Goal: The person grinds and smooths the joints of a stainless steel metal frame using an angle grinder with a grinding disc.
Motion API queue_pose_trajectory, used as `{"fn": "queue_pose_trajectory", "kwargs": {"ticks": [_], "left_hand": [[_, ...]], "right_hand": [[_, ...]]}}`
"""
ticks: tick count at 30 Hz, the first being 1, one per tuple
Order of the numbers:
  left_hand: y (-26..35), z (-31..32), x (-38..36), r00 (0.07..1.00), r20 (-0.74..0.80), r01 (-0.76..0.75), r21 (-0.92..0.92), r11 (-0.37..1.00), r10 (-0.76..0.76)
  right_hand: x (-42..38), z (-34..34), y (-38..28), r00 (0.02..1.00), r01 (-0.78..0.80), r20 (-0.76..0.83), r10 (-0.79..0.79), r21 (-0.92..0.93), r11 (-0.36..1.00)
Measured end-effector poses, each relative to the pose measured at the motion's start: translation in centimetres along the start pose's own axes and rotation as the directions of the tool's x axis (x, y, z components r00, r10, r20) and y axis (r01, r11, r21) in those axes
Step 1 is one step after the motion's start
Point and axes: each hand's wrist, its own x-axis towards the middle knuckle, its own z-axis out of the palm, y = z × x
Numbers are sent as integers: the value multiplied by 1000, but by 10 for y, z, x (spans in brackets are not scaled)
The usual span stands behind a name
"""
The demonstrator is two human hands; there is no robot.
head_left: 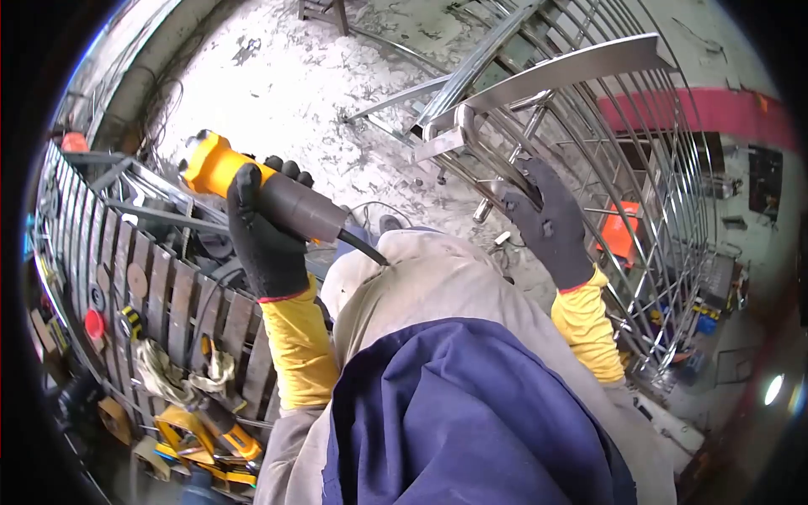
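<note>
My left hand [265, 223], in a black glove, is wrapped around the dark body of a yellow and black angle grinder [290, 202]. The yellow head of the tool points to the upper left, and its cord trails from the rear end over my trouser leg. Also gloved in black, my right hand [551, 219] grips a bar at the near end of a shiny metal tube frame [484, 156]. A curved flat metal strip [564, 71] runs along the top of that frame. The grinder is apart from the frame.
On the left stands a slatted metal bench [172, 307] carrying a tape measure [130, 322], a cloth glove [160, 370] and a second yellow tool [236, 438]. Metal bars fan out at the right, near an orange box [620, 229]. The floor [278, 84] is stained.
</note>
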Motion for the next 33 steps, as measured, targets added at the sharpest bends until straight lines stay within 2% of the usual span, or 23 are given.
{"fn": "queue_pose_trajectory", "kwargs": {"ticks": [2,3,6,7,9,11,14,16,20,26,31,33], "left_hand": [[-3,-5,8,988,113,118,-87,989,-108],[-2,-5,10,976,167,159,-86,983,-143],[-2,-5,18,968,211,153,-61,986,-137],[-1,0,18,982,161,99,9,995,-100],[0,-1,26,978,173,116,22,993,-118],[1,0,28,975,182,123,30,992,-126],[3,7,29,964,228,139,-2,990,-135],[4,11,30,929,348,155,-57,986,-126],[8,22,18,946,309,102,-8,995,-94],[6,11,15,936,334,136,-44,990,-114],[7,8,12,961,248,125,-10,992,-119],[7,6,14,956,272,119,-8,993,-113]], "right_hand": [[8,-3,-7,988,-128,90,121,75,989],[8,-2,-8,996,-69,54,70,-16,997],[8,1,-12,989,-128,58,134,-96,987],[7,4,-12,988,-141,49,146,-88,986],[4,7,-11,998,-60,-24,58,-127,990],[3,6,-13,997,-73,-13,72,-165,984],[5,9,-12,998,-62,-20,59,-214,975],[4,9,-11,998,-52,-35,45,-221,974],[5,10,-11,997,-50,-68,39,-170,984],[5,12,-9,997,-46,-76,33,-178,983],[5,11,-10,996,-34,-82,21,-156,987],[5,11,-12,995,-69,-82,55,-190,979]]}}
